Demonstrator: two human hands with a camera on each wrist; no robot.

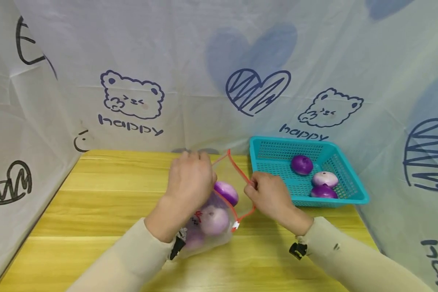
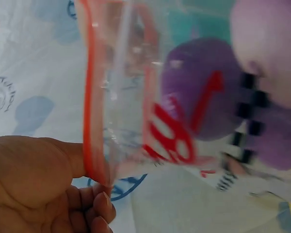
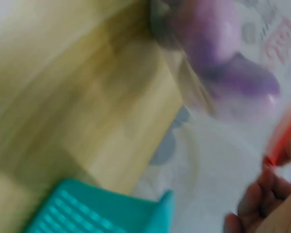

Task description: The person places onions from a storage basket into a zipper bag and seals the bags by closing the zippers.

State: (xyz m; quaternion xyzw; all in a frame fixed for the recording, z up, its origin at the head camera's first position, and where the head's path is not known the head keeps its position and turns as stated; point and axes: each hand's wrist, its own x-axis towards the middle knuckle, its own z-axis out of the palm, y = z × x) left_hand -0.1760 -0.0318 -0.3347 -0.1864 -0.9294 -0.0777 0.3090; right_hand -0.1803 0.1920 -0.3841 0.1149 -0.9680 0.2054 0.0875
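A clear zip bag [image 1: 219,239] with an orange-red zip edge and a white slider hangs between both hands, its mouth spread apart. Several purple onions [image 1: 214,221] show through its plastic, one near the mouth. My left hand [image 1: 190,178] pinches the zip edge on the left side; in the left wrist view its thumb and fingers [image 2: 103,208] close on the orange strip. On the opposite side of the mouth, my right hand [image 1: 271,194] pinches the edge, seen in the right wrist view with the red strip [image 3: 281,136] at its fingertips.
A turquoise plastic basket [image 1: 273,180] stands at the back right of the wooden table [image 1: 106,202], close to the right hand. Inside lie three onions [image 1: 301,165]. A white printed cloth [image 1: 190,61] hangs behind and along both sides.
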